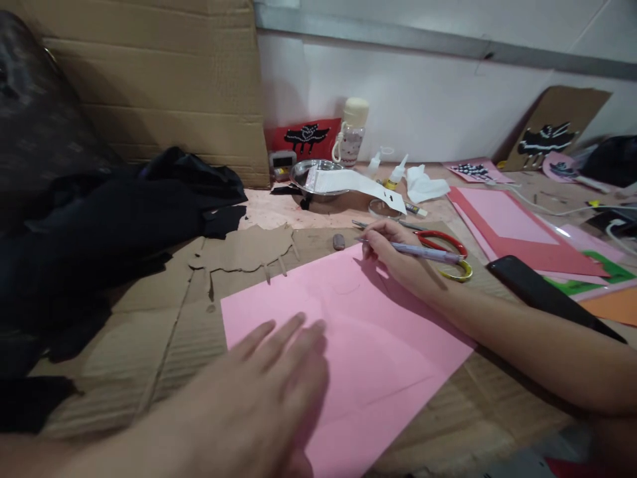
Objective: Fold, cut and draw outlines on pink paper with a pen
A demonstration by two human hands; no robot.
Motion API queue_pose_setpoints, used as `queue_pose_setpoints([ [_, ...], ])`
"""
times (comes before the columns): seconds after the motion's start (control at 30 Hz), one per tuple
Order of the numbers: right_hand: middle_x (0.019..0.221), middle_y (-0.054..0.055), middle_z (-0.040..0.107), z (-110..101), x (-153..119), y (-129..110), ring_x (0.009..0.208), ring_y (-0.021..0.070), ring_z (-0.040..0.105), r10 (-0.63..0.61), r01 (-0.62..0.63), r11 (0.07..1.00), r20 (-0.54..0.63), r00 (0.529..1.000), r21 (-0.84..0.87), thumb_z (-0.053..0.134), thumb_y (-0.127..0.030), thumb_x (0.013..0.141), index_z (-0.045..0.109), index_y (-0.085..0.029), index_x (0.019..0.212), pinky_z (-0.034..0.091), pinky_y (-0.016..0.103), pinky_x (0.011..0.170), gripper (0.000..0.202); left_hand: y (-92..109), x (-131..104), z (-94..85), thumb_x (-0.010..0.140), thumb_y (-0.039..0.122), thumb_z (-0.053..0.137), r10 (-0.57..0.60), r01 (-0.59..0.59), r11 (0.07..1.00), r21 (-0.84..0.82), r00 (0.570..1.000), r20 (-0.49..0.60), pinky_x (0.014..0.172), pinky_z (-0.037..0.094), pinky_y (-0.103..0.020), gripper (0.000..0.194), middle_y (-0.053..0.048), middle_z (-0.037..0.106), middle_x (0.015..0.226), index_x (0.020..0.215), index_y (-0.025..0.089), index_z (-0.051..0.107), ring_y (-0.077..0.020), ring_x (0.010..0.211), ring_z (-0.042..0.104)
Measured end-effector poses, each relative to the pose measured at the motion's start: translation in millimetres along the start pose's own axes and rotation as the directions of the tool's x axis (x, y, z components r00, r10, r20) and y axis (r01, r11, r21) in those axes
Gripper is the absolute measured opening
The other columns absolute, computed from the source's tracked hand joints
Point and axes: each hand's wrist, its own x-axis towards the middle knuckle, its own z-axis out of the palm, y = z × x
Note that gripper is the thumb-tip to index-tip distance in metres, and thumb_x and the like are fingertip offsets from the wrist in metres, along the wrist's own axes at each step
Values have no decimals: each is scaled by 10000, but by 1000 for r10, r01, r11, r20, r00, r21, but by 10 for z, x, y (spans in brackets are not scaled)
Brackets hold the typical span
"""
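Note:
A sheet of pink paper (368, 332) with faint drawn lines lies on flat cardboard in front of me. My left hand (283, 372) rests on its left part, fingers stretched out and holding nothing. At the sheet's far edge my right hand (391, 252) is closed round a slim pale-purple pencil (425, 251), its tip pointing left. A small grey eraser (339, 241) sits on the cardboard just beyond the paper. Scissors (442, 243) with red and yellow handles lie behind my right hand, partly hidden by it.
A cut cardboard shape (243, 249) and black fabric (109, 226) lie to the left. Farther back are a metal dish (298, 176), a bottle (354, 133) and glue bottles (397, 174). Red paper sheets (562, 245) and a black phone-like object (542, 292) lie at right.

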Motion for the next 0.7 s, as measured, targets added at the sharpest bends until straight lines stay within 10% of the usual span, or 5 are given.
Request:
queue_pose_setpoints([
  [0.2, 1005, 104, 802, -221, -86, -156, 922, 259, 793, -26, 34, 997, 123, 992, -64, 680, -708, 977, 773, -250, 1036, 677, 401, 759, 471, 191, 156, 121, 990, 396, 771, 34, -17, 998, -68, 965, 258, 1229, 403, -751, 778, -215, 341, 1738, 1667, 186, 451, -469, 1593, 391],
  [0.43, 1076, 105, 811, -412, -216, -391, 967, 316, 789, -84, 135, 902, 138, 987, -411, 720, -422, 1012, 799, -299, 1026, 669, 430, 737, 147, 93, 190, 285, 1092, 382, 569, 127, -118, 991, -58, 974, 187, 1130, 523, -733, 587, -304, 432, 1656, 1598, 85, 547, -539, 1498, 492],
  [0.7, 1048, 120, 815, -915, 287, 176, 996, 330, 743, -217, 223, 681, 98, 971, -698, 613, -323, 1018, 786, -231, 972, 557, 463, 921, 201, 37, 168, 214, 1058, 426, 637, 151, -155, 986, 60, 987, 58, 1185, 548, -525, 566, -195, 597, 1604, 1560, 167, 594, -408, 1440, 619],
])
